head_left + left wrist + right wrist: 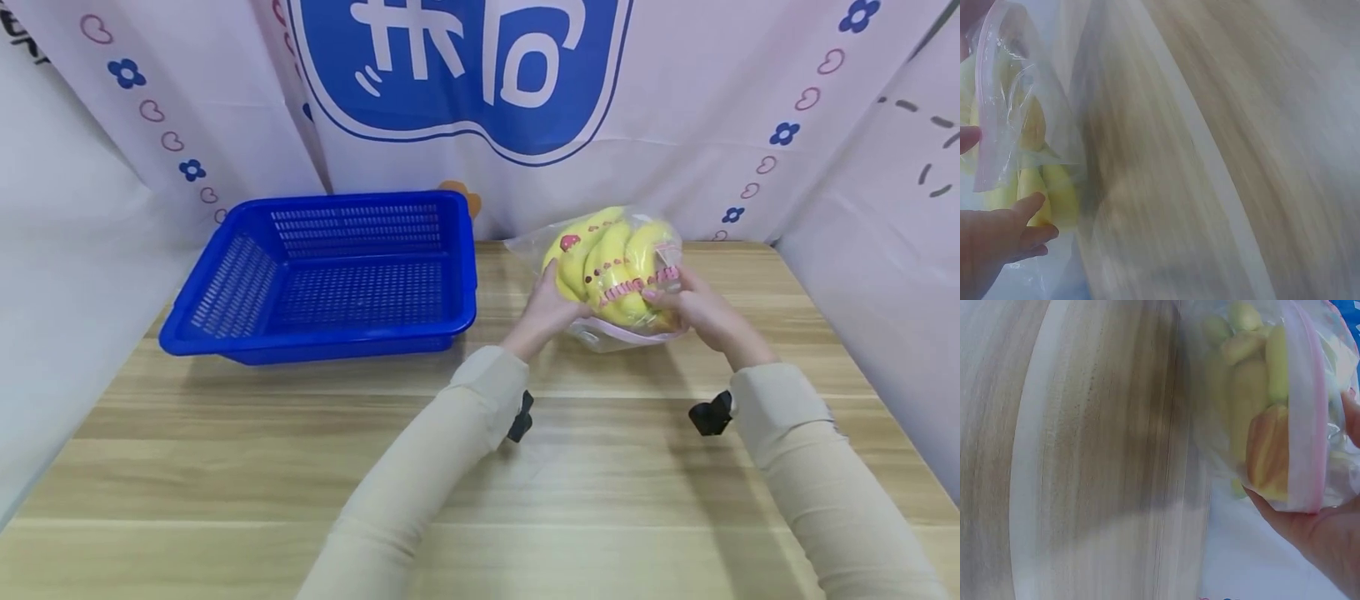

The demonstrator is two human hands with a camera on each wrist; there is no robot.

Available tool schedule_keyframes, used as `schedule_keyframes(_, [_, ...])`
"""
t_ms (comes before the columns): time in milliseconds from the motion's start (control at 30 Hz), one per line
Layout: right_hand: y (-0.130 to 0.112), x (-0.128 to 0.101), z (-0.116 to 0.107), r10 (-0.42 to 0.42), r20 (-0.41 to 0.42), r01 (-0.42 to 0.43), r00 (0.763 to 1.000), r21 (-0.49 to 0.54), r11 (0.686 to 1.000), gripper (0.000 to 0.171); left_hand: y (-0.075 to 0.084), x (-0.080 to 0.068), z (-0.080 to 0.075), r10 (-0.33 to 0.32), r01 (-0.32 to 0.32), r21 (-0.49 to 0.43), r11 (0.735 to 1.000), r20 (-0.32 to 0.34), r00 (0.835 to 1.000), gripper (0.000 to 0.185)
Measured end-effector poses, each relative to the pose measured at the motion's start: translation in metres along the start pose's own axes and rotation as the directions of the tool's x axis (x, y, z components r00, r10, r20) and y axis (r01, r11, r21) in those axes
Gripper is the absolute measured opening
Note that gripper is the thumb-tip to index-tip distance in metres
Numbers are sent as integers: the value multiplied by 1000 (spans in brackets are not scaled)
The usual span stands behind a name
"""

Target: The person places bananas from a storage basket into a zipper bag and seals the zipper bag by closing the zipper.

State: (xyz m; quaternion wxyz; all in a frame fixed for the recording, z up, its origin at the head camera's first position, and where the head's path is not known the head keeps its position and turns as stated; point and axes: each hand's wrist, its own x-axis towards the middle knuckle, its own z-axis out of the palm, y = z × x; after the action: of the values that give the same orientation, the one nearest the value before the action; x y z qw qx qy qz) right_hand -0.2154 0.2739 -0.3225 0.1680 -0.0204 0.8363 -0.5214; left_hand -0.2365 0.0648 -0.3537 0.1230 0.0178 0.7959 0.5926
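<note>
Blue basket sits left of centre in the head view, on the wooden table. Right of it, centre-right, left hand and right hand hold a clear bag of bananas between them, fingers curled round its sides. Printed cloth hangs across the top.

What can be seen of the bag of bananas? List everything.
The bag of bananas is clear, crinkly plastic with a pink strip along one edge and pink lettering, holding a bunch of yellow bananas. It is at the far side of the wooden table, right of the blue basket and apart from it. The left hand and right hand grip it from either side, fingers pressed into the plastic.
</note>
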Motion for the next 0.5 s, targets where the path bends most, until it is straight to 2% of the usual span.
schedule_keyframes(167, [3,2,0,45,-5,-45,999,11,999,70,-1,1,4,-11,11,-42,999,-1,1000,106])
schedule_keyframes(500, [9,3,-1,47,-47,-47,998,9,999,72,-4,4,2,40,-40,12,999,33,999,103])
